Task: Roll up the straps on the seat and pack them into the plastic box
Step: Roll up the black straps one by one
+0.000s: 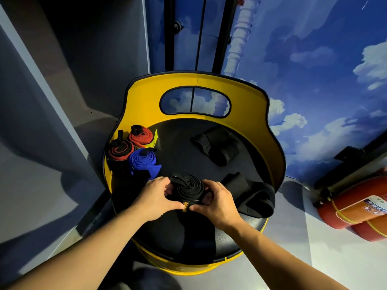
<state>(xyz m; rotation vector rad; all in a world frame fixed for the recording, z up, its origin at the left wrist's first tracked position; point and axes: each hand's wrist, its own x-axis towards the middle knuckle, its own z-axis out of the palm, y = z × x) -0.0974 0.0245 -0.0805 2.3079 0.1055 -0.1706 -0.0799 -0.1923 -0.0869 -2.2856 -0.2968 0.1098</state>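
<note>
A black strap roll (187, 188) sits above the front middle of the round black seat (184, 155). My left hand (156, 197) grips its left side and my right hand (217, 200) grips its right side, thumbs meeting at a yellow tag under it. Along the seat's left edge stand a blue roll (143, 162), a red-and-black roll (120, 152) and a red roll (140, 136). A black rolled strap (217, 146) lies at the back right. A looser black strap (253, 195) lies at the right front. No plastic box is in view.
The seat has a yellow curved backrest (144, 97) with an oval cut-out. A red fire extinguisher (356, 206) lies on the floor to the right. A grey wall stands at the left and a sky-painted wall behind.
</note>
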